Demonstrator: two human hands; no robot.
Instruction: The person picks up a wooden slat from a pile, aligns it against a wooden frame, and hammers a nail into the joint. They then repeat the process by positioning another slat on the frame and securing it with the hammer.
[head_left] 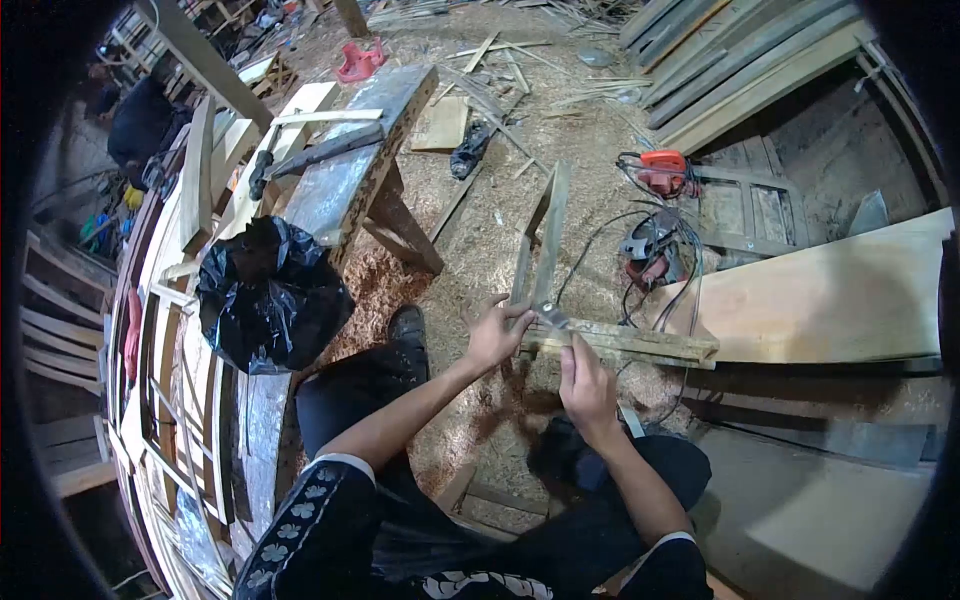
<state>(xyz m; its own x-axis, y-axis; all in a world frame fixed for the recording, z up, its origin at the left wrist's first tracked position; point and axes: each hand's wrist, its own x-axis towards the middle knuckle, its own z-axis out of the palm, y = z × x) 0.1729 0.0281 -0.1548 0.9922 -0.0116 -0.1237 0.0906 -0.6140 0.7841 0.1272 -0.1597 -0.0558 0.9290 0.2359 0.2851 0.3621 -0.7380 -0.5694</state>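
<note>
My left hand (494,336) is closed at the corner of a narrow wooden frame (550,235), its fingers on the wood near the joint. Whether a small nail is pinched there I cannot make out. My right hand (588,388) is closed, thumb up, around what looks like a hammer (552,316). Its shiny metal head is blurred and lies just above the joint, close to my left fingertips. A thick wooden piece (650,342) of the frame runs off to the right from the joint.
On the left, a workbench (350,185) carries wooden strips and a dark-handled tool (262,172). A black plastic bag (275,300) sits nearer me. Right of the frame lie an orange power tool (665,172), a corded saw (655,248) and a wide board (810,300). Shavings cover the floor.
</note>
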